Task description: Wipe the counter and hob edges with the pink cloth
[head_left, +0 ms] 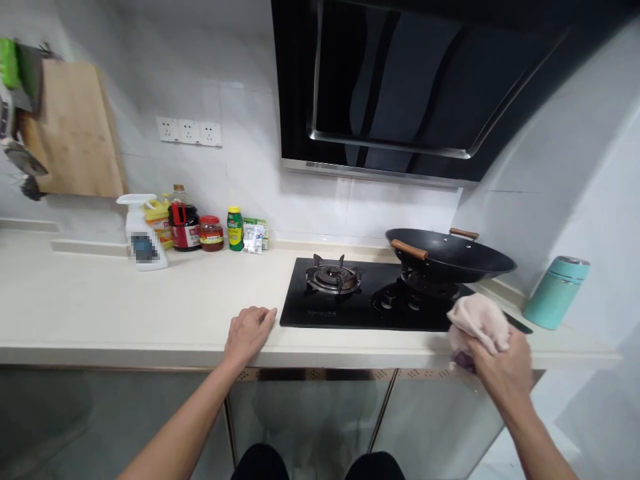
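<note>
My right hand [510,363] is closed around a bunched pale pink cloth [480,323], which has a darker purple part hanging below. It is at the front right corner of the black gas stove [340,317], by the counter's front edge. My left hand [250,333] rests on the white countertop [200,310] just left of the stove, holding nothing, its fingers loosely bent and the thumb apart. A black wok [450,257] with wooden handles sits on the right burner. The left burner [333,277] is bare.
A spray bottle [143,233], a dark sauce bottle [183,223], a red-lidded jar [211,233] and a green bottle [235,229] line the wall. A turquoise flask [557,293] stands right of the stove. Overhead hangs a black range hood [400,87].
</note>
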`<state>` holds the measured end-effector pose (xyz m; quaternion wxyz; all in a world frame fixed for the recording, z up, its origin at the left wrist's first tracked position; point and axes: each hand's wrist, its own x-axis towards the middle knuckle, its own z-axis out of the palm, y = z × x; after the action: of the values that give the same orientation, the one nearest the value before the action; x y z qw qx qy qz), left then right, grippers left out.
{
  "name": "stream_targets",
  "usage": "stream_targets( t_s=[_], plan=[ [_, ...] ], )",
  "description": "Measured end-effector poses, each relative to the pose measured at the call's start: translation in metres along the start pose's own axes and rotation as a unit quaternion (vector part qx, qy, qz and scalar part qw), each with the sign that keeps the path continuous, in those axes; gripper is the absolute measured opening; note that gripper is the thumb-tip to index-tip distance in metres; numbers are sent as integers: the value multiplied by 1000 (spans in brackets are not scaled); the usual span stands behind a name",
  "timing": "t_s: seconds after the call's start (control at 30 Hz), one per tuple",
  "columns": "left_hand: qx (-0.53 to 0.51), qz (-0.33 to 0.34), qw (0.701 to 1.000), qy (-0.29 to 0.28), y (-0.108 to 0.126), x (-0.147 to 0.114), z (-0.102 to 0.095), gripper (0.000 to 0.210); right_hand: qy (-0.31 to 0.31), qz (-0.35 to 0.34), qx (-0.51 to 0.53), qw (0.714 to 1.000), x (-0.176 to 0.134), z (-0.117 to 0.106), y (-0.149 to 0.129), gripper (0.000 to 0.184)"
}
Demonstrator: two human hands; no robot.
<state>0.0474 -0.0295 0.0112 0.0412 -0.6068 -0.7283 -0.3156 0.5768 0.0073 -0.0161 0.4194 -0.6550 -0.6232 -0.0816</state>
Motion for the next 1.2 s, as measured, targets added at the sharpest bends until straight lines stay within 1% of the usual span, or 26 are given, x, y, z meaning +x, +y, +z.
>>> stream_targets(
  t_s=[0.03,0.1,0.17,0.2,0.27,0.33,0.37,0.43,0.5,0.6,0.67,0.77,0.9,0.97,1.03,1.1,1.17,1.2],
  plan=[
    [2,1,1000,0,0,0,0,49,-26,-17,7,999,-2,11,-16,43],
    [3,3,1000,0,0,-1,-1,49,-80,-71,-38,994,-9,30,-41,45],
    [1,4,1000,-1,0,-2,-1,50,-131,-122,-91,980,-15,42,-49,50],
    [-1,5,1000,-2,1,-2,-1,51,-160,-141,-101,972,-17,43,-46,54],
    [-4,5,1000,-4,1,-3,-1,51,-223,-163,-88,957,-16,39,-31,66],
    [-8,4,1000,-6,1,-3,0,51,-278,-175,-47,943,-8,29,-13,74],
    [-9,3,1000,-8,1,-3,0,51,-298,-178,-23,937,-3,24,-5,74],
    [-10,2,1000,-9,1,-3,1,50,-321,-174,15,931,9,19,5,68],
    [-10,1,1000,-8,2,-3,2,49,-324,-173,20,930,19,22,6,63],
    [-12,0,1000,-6,5,-4,3,48,-314,-203,-26,927,19,32,-8,61],
    [-16,-1,1000,-2,6,-5,3,49,-306,-236,-49,921,10,39,-29,61],
    [-26,1,1000,5,8,-6,3,50,-303,-276,-53,911,-11,48,-80,59],
    [-46,7,999,12,8,-7,4,49,-298,-340,-21,892,-43,72,-173,58],
    [-58,12,998,17,6,-7,4,46,-284,-374,13,883,-59,89,-221,62],
    [-72,21,997,22,3,-7,2,44,-273,-411,47,869,-72,104,-262,64],
    [-85,30,995,32,-1,-8,0,45,-270,-430,75,858,-80,115,-292,70],
    [-102,50,992,49,-6,-12,-3,50,-277,-429,106,854,-82,122,-308,77],
    [-110,75,990,56,-8,-15,-4,53,-285,-423,123,852,-81,123,-310,79]
  ],
)
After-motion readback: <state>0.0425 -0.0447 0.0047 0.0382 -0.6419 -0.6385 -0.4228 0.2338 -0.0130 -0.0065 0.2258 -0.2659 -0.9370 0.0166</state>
